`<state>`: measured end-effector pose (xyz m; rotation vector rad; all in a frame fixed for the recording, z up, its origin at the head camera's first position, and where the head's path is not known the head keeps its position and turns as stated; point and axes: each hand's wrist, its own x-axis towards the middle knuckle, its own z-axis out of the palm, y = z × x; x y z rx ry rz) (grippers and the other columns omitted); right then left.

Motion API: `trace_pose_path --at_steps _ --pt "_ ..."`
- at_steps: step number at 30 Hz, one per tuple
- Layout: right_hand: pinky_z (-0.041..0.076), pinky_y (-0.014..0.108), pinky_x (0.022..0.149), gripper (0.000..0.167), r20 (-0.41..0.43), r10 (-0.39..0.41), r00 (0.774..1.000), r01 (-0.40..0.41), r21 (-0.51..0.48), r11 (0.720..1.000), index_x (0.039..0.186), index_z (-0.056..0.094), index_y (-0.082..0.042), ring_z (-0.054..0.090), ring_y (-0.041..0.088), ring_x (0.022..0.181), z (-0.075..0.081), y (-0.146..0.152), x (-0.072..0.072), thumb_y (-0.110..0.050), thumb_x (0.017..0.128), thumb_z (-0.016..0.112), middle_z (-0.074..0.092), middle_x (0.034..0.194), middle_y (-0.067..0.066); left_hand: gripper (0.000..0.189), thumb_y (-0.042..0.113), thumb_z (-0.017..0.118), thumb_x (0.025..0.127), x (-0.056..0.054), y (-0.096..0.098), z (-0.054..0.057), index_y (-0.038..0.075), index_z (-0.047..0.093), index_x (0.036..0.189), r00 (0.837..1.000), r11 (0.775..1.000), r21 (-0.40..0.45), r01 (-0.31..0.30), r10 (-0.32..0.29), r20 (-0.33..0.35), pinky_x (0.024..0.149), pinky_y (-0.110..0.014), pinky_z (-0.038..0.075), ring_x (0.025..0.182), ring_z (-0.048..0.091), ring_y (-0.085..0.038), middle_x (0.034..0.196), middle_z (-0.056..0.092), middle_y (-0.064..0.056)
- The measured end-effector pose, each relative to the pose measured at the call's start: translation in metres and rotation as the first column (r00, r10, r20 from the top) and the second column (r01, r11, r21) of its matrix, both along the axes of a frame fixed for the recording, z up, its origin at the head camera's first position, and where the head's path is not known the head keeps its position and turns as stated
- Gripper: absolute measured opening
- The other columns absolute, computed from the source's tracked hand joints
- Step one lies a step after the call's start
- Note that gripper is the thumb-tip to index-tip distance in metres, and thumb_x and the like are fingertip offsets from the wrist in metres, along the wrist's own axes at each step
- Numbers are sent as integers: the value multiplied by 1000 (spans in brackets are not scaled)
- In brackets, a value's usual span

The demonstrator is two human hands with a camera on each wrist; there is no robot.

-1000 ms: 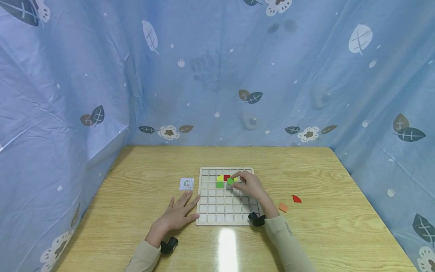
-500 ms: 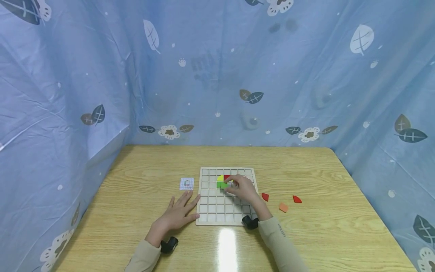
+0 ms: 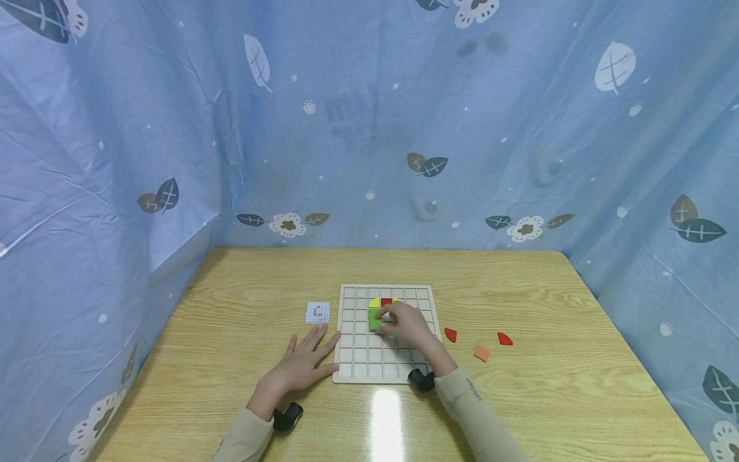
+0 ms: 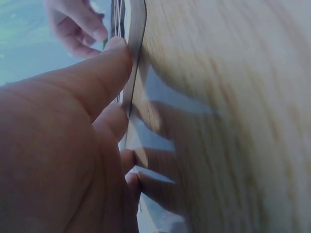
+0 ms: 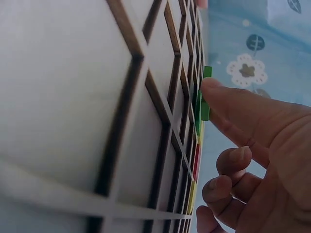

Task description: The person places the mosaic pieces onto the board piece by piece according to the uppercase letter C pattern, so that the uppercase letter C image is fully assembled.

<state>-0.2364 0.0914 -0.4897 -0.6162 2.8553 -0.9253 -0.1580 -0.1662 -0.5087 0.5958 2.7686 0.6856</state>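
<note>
My right hand [image 3: 404,323] pinches a green tile [image 5: 206,112] between thumb and forefinger, its other fingers curled in. It is over the gridded board [image 3: 359,371], at the near side of a green square tile in the grid. In the right wrist view the held tile stands slightly out from the board's face. Beyond it in the grid are a yellow quarter-round tile [image 3: 374,303], a red tile [image 3: 386,301] and another yellow tile [image 3: 396,300], partly hidden by the hand. My left hand [image 3: 300,367] lies with fingers spread at the board's left edge, holding nothing.
A small printed card [image 3: 317,312] with a grid pattern lies left of the board. To the board's right are a red quarter-round tile [image 3: 450,335], a second red piece [image 3: 505,339] and an orange piece [image 3: 482,353]. A patterned blue curtain [image 3: 369,128] surrounds the table.
My right hand has moved left and nearer over the board, carrying the green tile down toward the grid. The nearer red piece, earlier hidden by the arm, now shows. My left hand stays put.
</note>
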Motion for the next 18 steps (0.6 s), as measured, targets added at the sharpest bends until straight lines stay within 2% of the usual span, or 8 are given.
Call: trace_pose_path --at_steps 7,18 --pt "23 25 52 24 -47 -2 999 7 97 995 95 70 -22 33 11 55 0 -6 0 -29 74 78 39 55 -5 63 48 46 93 0 1 4 21 26 147 1000 1000 -8 -10 11 24 109 -62 -3 143 5 -33 155 13 -13" --pt "24 28 56 24 -50 -2 999 7 107 994 93 70 -22 32 11 53 2 -8 2 -29 72 79 41 54 -5 63 49 45 93 1 1 5 22 26 147 1000 1000 -12 -15 16 25 109 -62 -2 143 5 -32 155 12 -12"
